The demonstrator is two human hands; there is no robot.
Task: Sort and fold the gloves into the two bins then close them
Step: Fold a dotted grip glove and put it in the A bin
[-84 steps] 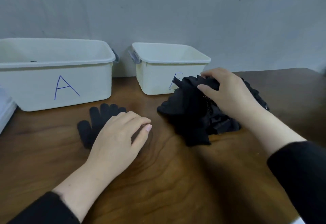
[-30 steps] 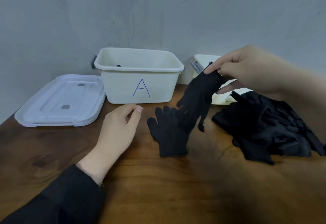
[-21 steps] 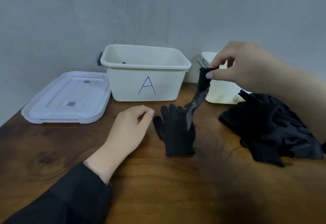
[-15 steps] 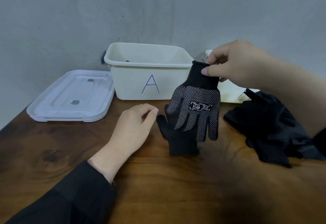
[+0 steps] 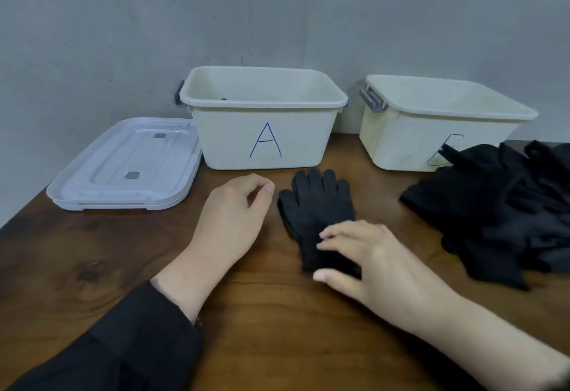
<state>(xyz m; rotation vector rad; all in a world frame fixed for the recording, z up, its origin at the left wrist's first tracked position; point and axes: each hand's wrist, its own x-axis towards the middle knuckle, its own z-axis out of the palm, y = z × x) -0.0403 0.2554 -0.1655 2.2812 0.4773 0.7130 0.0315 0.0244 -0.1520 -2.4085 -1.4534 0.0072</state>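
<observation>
- Gloves are the business here, and going from the left edge of the wooden table [image 5: 277, 344] the first thing is a stack of clear lids [image 5: 123, 168], lying flat by the far left corner, just beside the first bin.
- Bin A [image 5: 265, 119], cream plastic with a blue letter A on its front wall, stands open near the table's far edge against the grey wall [image 5: 277, 11]; a small dark scrap shows inside near its left rim, too little of it to name.
- The left hand [image 5: 234, 221] rests on the wood in front of bin A, in a black sleeve [image 5: 123, 344], fingers loosely curled and holding nothing, just left of the flat gloves.
- The black gloves [image 5: 317, 205] lie flat on the table's middle, fingertips toward the bins; it looks like one laid on another.
- The right hand [image 5: 370, 261] lies on their cuff end, fingers nearly straight and spread, pressing down rather than gripping.
- Bin B [image 5: 431, 125], also open, with a grey latch on its left end, stands at the far right, its letter partly covered.
- The glove pile [image 5: 499, 212], a loose black heap, sits by the right edge, overlapping bin B's front.
</observation>
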